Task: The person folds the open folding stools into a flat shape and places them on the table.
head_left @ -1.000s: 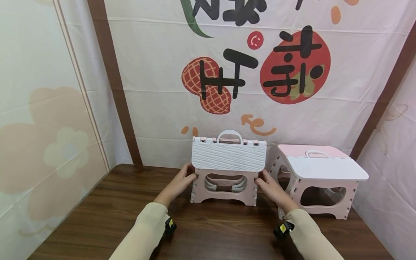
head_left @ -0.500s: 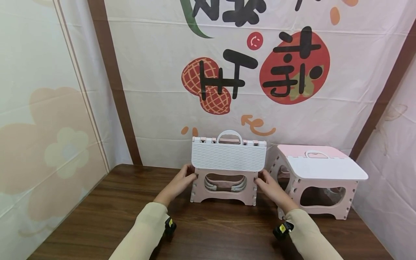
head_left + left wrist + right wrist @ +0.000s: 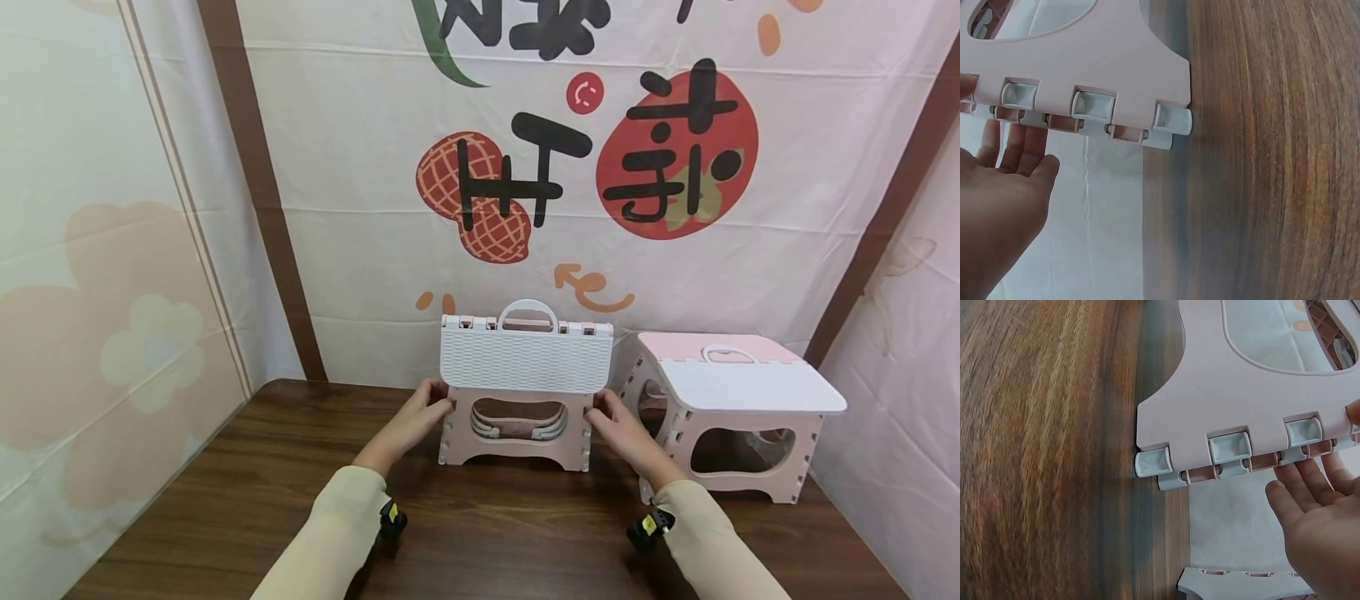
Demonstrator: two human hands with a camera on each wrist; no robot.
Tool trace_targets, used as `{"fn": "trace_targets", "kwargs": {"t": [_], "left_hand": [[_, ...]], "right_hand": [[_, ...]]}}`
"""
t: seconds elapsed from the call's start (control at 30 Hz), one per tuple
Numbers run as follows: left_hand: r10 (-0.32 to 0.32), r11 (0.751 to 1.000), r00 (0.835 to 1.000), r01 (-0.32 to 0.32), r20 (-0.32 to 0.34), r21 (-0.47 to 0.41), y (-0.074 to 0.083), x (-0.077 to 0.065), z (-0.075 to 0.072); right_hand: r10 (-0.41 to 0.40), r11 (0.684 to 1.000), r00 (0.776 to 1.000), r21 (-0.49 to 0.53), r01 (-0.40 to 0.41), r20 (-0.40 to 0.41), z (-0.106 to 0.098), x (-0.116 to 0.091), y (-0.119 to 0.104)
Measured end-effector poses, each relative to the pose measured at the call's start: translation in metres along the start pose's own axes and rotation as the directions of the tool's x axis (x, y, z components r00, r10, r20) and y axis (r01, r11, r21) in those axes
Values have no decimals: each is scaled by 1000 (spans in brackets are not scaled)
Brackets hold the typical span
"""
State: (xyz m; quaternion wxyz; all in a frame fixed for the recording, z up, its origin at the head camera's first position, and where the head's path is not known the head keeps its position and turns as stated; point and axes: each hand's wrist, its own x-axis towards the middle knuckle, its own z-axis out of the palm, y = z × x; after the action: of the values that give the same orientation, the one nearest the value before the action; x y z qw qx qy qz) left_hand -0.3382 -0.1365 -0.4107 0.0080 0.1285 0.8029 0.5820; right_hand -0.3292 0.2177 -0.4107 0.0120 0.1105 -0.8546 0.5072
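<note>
A pink and white folding stool (image 3: 527, 358) stands partly folded on the table, its white ribbed top half hanging down in front and its carry handle upright at the top. My left hand (image 3: 416, 421) grips its left side edge, thumb at the front and fingers behind. On the opposite side edge, my right hand (image 3: 624, 427) holds it the same way. Both wrist views show fingers around the hinged side of the pink leg panel (image 3: 1104, 56), whose foot rests at the wooden surface. Through the oval opening, folded inner parts show.
A second pink and white folding stool (image 3: 750, 408) stands unfolded on the right, close to my right forearm. Behind the brown wooden table (image 3: 480, 533) hangs a printed cloth (image 3: 360, 167), with more cloth at both sides.
The view has shifted very slightly. Both hands keep their hold on the stool's sides, and the stool stays in the same place and pose.
</note>
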Motion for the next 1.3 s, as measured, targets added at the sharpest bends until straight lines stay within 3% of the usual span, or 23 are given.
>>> {"fn": "trace_targets", "kwargs": {"t": [1.3], "left_hand": [[9, 999, 1000, -10, 7, 41, 0, -2, 0]], "right_hand": [[-23, 999, 1000, 33, 24, -20, 1, 2, 0]]}}
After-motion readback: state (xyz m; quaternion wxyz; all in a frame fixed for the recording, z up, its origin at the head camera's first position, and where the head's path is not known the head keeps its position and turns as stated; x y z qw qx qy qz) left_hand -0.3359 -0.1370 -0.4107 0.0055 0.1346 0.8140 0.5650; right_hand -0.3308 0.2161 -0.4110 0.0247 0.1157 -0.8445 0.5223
